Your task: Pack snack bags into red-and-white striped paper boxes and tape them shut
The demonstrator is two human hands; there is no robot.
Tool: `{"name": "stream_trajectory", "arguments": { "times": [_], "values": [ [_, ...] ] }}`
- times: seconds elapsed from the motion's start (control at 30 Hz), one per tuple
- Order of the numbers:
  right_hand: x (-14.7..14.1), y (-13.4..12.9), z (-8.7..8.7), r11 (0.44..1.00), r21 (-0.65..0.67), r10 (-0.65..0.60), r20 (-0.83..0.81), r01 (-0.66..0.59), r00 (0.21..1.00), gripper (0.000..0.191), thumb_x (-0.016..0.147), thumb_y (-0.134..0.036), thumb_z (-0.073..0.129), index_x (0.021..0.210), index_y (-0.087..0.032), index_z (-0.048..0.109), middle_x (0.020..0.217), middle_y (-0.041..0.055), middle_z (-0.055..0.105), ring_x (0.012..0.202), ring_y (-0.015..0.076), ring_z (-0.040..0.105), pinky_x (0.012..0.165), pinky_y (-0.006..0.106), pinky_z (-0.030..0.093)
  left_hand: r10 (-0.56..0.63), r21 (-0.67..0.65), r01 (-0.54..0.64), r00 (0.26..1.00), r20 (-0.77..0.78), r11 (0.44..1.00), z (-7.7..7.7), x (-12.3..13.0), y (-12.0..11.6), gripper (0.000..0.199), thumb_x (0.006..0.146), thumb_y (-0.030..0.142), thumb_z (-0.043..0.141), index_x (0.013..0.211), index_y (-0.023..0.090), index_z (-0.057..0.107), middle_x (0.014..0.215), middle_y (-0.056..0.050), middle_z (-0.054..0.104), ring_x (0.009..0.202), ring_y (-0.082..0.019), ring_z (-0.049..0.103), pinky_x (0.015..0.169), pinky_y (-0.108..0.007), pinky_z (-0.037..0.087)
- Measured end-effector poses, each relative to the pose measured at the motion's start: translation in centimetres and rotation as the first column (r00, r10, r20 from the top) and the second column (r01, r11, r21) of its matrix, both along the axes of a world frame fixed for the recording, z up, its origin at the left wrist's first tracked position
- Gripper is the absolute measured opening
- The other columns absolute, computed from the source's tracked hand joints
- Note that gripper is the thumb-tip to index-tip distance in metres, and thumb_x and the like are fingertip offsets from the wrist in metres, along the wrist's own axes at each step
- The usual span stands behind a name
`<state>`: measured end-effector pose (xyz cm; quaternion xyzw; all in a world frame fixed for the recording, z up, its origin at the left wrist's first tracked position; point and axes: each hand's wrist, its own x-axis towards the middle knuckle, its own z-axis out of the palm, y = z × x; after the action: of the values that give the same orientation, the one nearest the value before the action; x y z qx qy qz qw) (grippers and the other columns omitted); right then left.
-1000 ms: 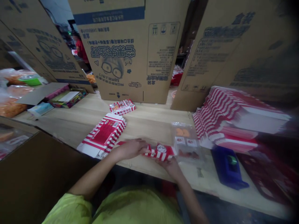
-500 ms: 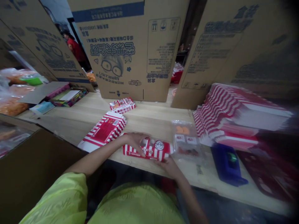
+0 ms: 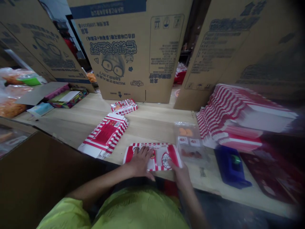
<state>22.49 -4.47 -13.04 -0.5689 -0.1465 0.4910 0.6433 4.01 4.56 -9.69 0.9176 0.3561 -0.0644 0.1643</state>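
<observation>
A red-and-white striped box point(image 3: 157, 159) with clear windows lies at the table's front edge. My left hand point(image 3: 140, 161) rests on its left half, fingers spread over the top. At the box's right end is my right hand point(image 3: 180, 173), its thumb over the round printed face and its other fingers hidden at the edge. Left of the box lies a stack of flat striped cartons point(image 3: 106, 132). Farther back sits a small striped pack point(image 3: 124, 106). A clear tray of sweets point(image 3: 189, 140) lies just right of the box.
A tall pile of striped cartons point(image 3: 238, 117) and a blue holder point(image 3: 231, 167) stand to the right. Upright brown cardboard boxes point(image 3: 133, 63) line the table's back. An open carton point(image 3: 43, 165) is at front left, with a colourful box point(image 3: 69, 98) behind.
The striped box has turned from its narrow side to its wide windowed face. My left hand has flattened onto it, and my right hand has shifted round to its right end.
</observation>
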Motion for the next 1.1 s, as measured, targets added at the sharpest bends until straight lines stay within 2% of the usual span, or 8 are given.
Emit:
{"name": "stream_trajectory", "arguments": {
  "times": [0.13,0.27,0.43,0.6,0.67,0.8,0.97,1.1],
  "values": [
    [0.3,-1.4,-0.2,0.999,0.033,0.002,0.028,-0.003,1.0,0.046,0.053,-0.034,0.084,0.092,-0.017,0.069,0.087,0.0053,0.073,0.076,0.0245,0.067,0.077,0.04,0.053,0.012,-0.143,0.003,0.994,0.105,0.99,1.0,-1.0,3.0,0.124,0.048,0.071,0.07,0.147,0.021,0.016,0.153,-0.021,0.015,0.139,-0.043,0.011,0.107,-0.063,0.007],
    [1.1,-1.5,0.5,0.998,0.013,0.061,0.137,-0.063,0.989,0.043,0.049,-0.035,0.085,0.085,-0.017,0.07,0.08,0.0047,0.072,0.07,0.0242,0.065,0.071,0.039,0.054,-0.012,-0.295,0.108,0.951,0.308,0.949,2.6,-0.8,5.0,0.107,0.053,0.061,0.075,0.142,0.023,0.03,0.14,-0.014,0.046,0.125,-0.033,0.045,0.104,-0.042,0.033],
    [2.4,-1.0,1.1,0.998,0.023,0.047,0.176,-0.052,0.983,0.044,0.047,-0.032,0.086,0.085,-0.017,0.069,0.08,0.0051,0.072,0.071,0.0231,0.065,0.069,0.036,0.054,0.065,-0.222,0.034,0.903,0.425,0.974,3.3,-0.3,3.0,0.087,0.06,0.05,0.074,0.136,0.023,0.042,0.13,-0.009,0.056,0.114,-0.028,0.055,0.098,-0.035,0.041],
    [1.3,0.5,1.1,0.955,0.262,-0.151,0.031,0.138,0.988,0.066,0.053,-0.029,0.084,0.112,-0.026,0.055,0.099,0.0014,0.068,0.085,0.0195,0.064,0.078,0.034,0.052,0.243,-0.33,-0.048,0.777,0.581,0.943,3.2,-0.4,1.2,0.075,0.062,0.043,0.075,0.129,0.023,0.049,0.128,-0.006,0.059,0.113,-0.024,0.057,0.097,-0.031,0.044],
    [0.2,0.9,1.5,0.951,0.287,-0.113,-0.034,0.118,0.993,0.061,0.06,-0.033,0.08,0.114,-0.026,0.053,0.107,0.0034,0.066,0.093,0.0208,0.063,0.084,0.037,0.051,0.35,-0.396,-0.11,0.714,0.606,0.911,2.9,-0.3,0.9,0.075,0.059,0.042,0.078,0.125,0.021,0.052,0.123,-0.006,0.062,0.108,-0.024,0.059,0.093,-0.031,0.046],
    [-1.5,1.4,2.8,0.969,0.234,0.097,-0.06,-0.081,0.993,0.052,0.062,-0.036,0.08,0.106,-0.02,0.057,0.106,0.0088,0.067,0.093,0.0261,0.064,0.084,0.042,0.051,0.51,-0.513,-0.183,0.597,0.62,0.838,1.8,0.2,-0.2,0.069,0.057,0.041,0.081,0.117,0.019,0.055,0.111,-0.006,0.066,0.099,-0.023,0.061,0.086,-0.031,0.049],
    [-1.5,1.9,3.9,0.982,0.179,0.074,-0.044,-0.065,0.996,0.051,0.056,-0.036,0.083,0.098,-0.02,0.06,0.095,0.0058,0.07,0.083,0.0261,0.066,0.078,0.043,0.053,0.652,-0.716,-0.066,0.477,0.589,0.695,0.1,0.5,-1.5,0.072,0.056,0.041,0.082,0.115,0.017,0.05,0.11,-0.009,0.065,0.098,-0.024,0.062,0.082,-0.033,0.051],
    [-1.4,2.1,4.2,0.987,0.144,0.077,0.01,-0.077,0.997,0.052,0.054,-0.037,0.083,0.098,-0.019,0.061,0.092,0.0067,0.071,0.081,0.0275,0.066,0.074,0.043,0.054,0.722,-0.804,0.02,0.427,0.545,0.595,0.3,0.5,-1.9,0.075,0.058,0.043,0.081,0.12,0.017,0.047,0.114,-0.011,0.063,0.102,-0.025,0.061,0.085,-0.035,0.05]
  ]
}}
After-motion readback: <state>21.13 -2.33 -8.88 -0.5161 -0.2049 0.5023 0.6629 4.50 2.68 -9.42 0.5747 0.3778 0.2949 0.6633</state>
